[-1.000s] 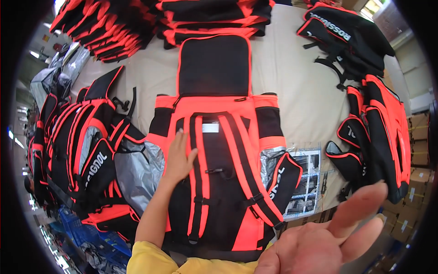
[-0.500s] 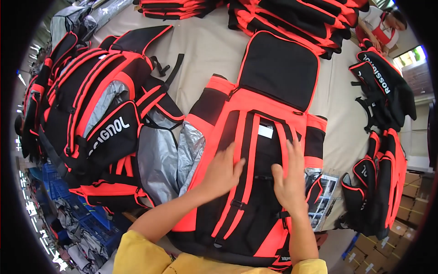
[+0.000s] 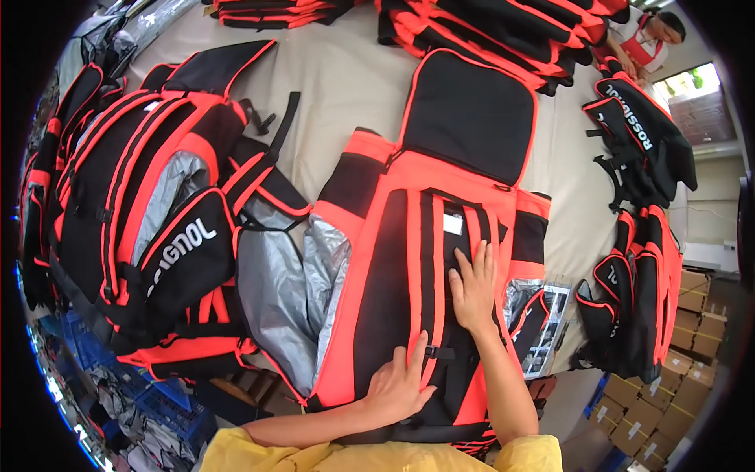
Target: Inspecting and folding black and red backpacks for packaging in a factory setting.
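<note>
- Since half a second ago, your left hand [image 3: 399,385] has slid down to the lower part of the backpack [image 3: 417,259], while your right hand [image 3: 474,287] has stayed pressed on the middle of its strapped back.
- Both hands lie flat and open, fingers spread, palms on the fabric. Neither one is closed around anything.
- You have the backpack face down near the counter's [image 3: 346,86] near edge, its orange-edged black top flap [image 3: 470,114] pointing toward the far edge and a silver-lined side panel [image 3: 303,291] hanging open on its left.
- Judging by how it lies, the backpack is soft and floppy, with padded panels that give under your palms. It looks bulky rather than heavy, and the smooth cloth may slide on the counter.
- For a firm hold, the shoulder straps [image 3: 429,259] or the stitched orange side edges seem the best places; the loose flap would just fold.
- Another backpack [image 3: 149,220] sits by the counter's left edge, and more lie piled [image 3: 511,31] along the far edge, with smaller bags [image 3: 641,291] at the right edge.
</note>
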